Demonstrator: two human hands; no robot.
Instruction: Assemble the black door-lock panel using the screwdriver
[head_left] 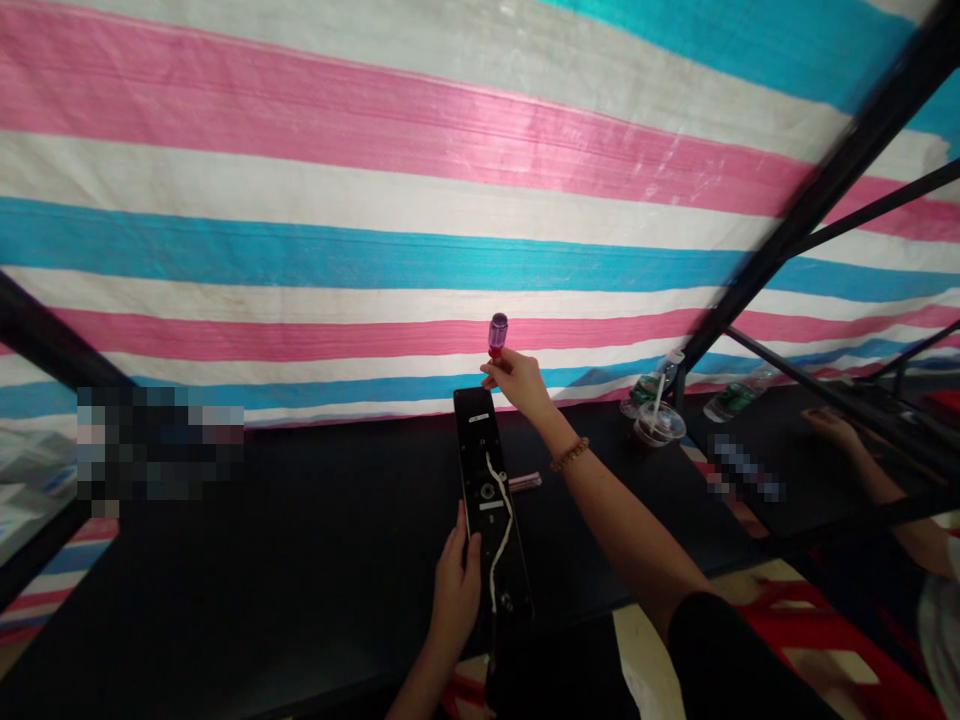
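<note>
A long black device (471, 450) lies on the black table, its length running away from me, with a white cable (511, 515) trailing down its face. My left hand (456, 575) grips the device's left edge near its lower half, fingers along the side and thumb by the face. Over the device's far end, my right hand (521, 382) pinches a screwdriver (498, 332) upright by the lower part of its clear purple handle. Its tip is hidden behind my fingers. Beside the device, on the right, lies a slim pinkish item (526, 482) that I cannot identify.
A lidded plastic cup with a straw (660, 425) and a bottle (642, 392) stand at the back right. Farther right lie another bottle (731, 400) and another person's hand (832, 427). Black metal posts (795, 225) frame the black table (300, 560) before a striped tarp (375, 260).
</note>
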